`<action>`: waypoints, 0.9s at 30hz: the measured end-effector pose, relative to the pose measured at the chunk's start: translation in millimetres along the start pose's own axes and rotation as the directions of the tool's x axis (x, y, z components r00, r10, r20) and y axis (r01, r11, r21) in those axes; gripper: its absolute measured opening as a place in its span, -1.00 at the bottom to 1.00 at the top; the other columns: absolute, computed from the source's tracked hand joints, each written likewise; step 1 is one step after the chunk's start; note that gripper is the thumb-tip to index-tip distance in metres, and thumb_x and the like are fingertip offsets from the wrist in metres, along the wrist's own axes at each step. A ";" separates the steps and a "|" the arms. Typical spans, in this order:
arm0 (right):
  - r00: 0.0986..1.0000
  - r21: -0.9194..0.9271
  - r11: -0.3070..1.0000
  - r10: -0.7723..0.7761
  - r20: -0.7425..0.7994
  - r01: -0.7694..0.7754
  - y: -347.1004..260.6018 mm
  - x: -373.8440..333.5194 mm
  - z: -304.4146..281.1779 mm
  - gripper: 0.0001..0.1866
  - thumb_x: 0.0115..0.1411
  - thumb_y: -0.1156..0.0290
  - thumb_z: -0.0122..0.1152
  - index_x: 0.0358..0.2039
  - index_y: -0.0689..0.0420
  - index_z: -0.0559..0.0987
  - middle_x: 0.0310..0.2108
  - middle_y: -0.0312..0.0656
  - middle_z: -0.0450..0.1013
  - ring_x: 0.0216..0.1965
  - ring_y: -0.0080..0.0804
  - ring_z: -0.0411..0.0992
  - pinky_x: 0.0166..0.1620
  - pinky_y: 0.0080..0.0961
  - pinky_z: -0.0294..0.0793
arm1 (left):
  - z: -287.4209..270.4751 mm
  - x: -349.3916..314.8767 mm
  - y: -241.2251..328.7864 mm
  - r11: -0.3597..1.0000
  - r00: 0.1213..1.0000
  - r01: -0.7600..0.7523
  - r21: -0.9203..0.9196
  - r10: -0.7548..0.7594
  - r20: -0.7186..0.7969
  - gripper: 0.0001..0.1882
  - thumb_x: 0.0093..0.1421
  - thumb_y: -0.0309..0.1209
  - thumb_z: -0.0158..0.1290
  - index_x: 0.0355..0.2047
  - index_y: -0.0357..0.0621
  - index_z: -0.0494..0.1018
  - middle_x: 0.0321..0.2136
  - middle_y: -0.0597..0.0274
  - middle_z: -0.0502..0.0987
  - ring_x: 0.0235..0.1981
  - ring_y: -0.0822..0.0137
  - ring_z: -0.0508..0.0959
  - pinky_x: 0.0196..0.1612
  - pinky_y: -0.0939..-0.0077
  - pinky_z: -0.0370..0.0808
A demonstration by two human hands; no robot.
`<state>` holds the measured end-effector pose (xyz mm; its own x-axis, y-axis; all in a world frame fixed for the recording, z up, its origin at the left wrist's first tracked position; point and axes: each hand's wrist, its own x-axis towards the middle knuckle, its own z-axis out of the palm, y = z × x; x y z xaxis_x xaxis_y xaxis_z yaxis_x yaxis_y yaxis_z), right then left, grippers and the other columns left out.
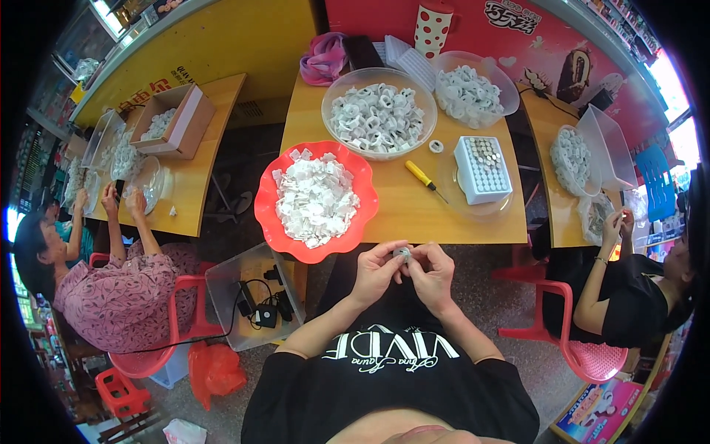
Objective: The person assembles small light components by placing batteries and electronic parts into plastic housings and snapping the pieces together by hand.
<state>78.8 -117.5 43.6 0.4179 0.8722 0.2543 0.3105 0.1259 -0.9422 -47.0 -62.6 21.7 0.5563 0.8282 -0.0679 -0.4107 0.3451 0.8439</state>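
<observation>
Just off the table's near edge, my left hand (377, 272) and my right hand (434, 275) meet with bent fingers. Between their fingertips they pinch a small round grey-white piece (404, 253), partly covered by the fingers. A scalloped red bowl (264, 200) full of small flat white pieces (316, 198) sits to their left. Beyond it, a large clear bowl (336, 145) holds many white ring-shaped parts (381, 115). A yellow-handled screwdriver (420, 174) lies on the table, with a loose round piece (435, 146) near it. Round metallic discs (486, 152) fill part of a white slotted tray (484, 194).
Another clear bowl (510, 100) of white parts stands at the back right, near a polka-dot cup (433, 29). Cables and adapters lie in a clear bin (222, 285) at my left. Seated people work at tables left (133, 296) and right (614, 296).
</observation>
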 end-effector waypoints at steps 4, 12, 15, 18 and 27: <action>0.998 0.047 0.997 0.065 0.009 -0.066 -11.3 2.9 3.6 -0.91 0.04 0.66 0.27 -0.43 0.25 0.54 -0.51 -0.24 0.42 -0.57 -0.59 0.41 -0.52 -0.63 0.37 | -4.2 0.2 -4.9 0.999 0.999 0.034 0.010 -0.034 0.036 -0.65 0.24 -0.61 -0.01 0.06 -0.33 0.39 -0.19 0.13 0.56 -0.41 0.50 0.56 -0.51 0.73 0.48; 0.997 -0.063 0.995 -0.079 -0.018 0.078 -24.4 9.3 0.7 -0.88 -0.02 0.67 0.27 -0.43 0.24 0.53 -0.53 -0.21 0.40 -0.57 -0.52 0.44 -0.50 -0.61 0.42 | 20.6 -6.0 5.2 0.962 0.977 -0.192 0.195 0.206 -0.051 -0.70 0.24 -0.67 -0.03 -0.01 -0.32 0.32 -0.15 0.09 0.54 -0.27 0.42 0.60 -0.38 0.65 0.55; 0.979 -0.167 0.967 -0.201 -0.041 0.192 -28.4 9.7 3.0 -0.86 -0.07 0.68 0.26 -0.47 0.23 0.51 -0.54 -0.17 0.39 -0.57 -0.43 0.45 -0.48 -0.58 0.45 | 15.1 -6.9 -0.7 0.840 0.931 -0.341 0.423 0.364 0.029 -0.74 0.20 -0.71 -0.01 -0.10 -0.30 0.33 -0.15 0.03 0.55 -0.21 0.33 0.62 -0.29 0.57 0.58; 0.964 -0.219 0.943 -0.264 -0.030 0.251 -27.0 9.7 2.4 -0.83 -0.15 0.70 0.25 -0.52 0.22 0.47 -0.55 -0.15 0.38 -0.58 -0.33 0.43 -0.50 -0.51 0.43 | 12.7 -6.3 0.6 0.610 0.837 -0.498 0.616 0.525 0.155 -0.70 0.15 -0.72 0.03 -0.11 -0.30 0.31 -0.13 -0.07 0.54 -0.20 0.20 0.63 -0.21 0.48 0.59; 0.899 -0.291 0.863 -0.438 -0.023 0.413 -34.5 10.5 6.2 -0.82 -0.24 0.69 0.21 -0.55 0.24 0.44 -0.58 -0.11 0.35 -0.58 -0.20 0.38 -0.52 -0.43 0.39 | 11.8 -6.5 -1.8 0.355 0.644 -0.680 0.642 0.707 0.292 -0.64 0.13 -0.71 0.07 -0.08 -0.38 0.25 -0.10 -0.21 0.52 -0.18 0.15 0.62 -0.17 0.43 0.59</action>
<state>67.1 -109.7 77.4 0.2597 0.7177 0.6461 0.6890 0.3311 -0.6447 -41.4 -73.8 27.0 0.2791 0.6487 0.7080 -0.0599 -0.7241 0.6871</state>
